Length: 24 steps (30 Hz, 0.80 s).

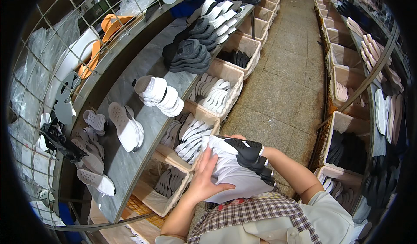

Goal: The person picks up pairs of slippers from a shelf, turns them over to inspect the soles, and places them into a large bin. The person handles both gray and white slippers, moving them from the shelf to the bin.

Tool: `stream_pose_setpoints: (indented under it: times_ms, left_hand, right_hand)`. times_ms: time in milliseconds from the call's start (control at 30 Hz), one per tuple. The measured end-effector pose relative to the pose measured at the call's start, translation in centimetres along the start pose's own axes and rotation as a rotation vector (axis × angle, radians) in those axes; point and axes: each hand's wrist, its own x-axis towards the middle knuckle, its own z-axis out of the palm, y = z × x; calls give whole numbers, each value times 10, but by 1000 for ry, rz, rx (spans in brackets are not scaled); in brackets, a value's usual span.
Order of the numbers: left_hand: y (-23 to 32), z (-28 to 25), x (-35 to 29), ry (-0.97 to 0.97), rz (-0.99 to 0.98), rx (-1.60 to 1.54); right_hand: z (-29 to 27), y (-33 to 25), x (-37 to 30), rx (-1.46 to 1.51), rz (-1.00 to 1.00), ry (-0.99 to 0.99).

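Close in front of my apron, I hold a stack of white and black shoe soles point(228, 162) between both hands. My left hand point(203, 176) presses against the stack's left side, fingers reaching up and thumb stretched across the lower part. At its far side is my right hand point(236, 136); only a bit of it shows, the rest being behind the black ends point(248, 152) of the soles. Just beyond my left hand, a cloth-lined basket point(217, 121) contains white-and-black soles point(194, 133).
A grey bench point(126, 168) on the left bears white soles point(126, 126), another white stack point(158, 94) and dark grey soles point(186, 55). Wire mesh point(37, 66) runs behind it. Lined baskets point(341, 77) and racks edge the aisle floor point(278, 79) on the right.
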Motion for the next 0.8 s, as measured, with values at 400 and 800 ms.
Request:
stream_pose_setpoints:
  times_ms: [400, 800]
  left_hand:
    - [11, 4, 2, -29, -177, -84]
    - [24, 1, 4, -59, -283, -69]
  right_hand:
    - [0, -8, -19, 458, 640, -46]
    - [12, 1, -15, 416, 344, -118]
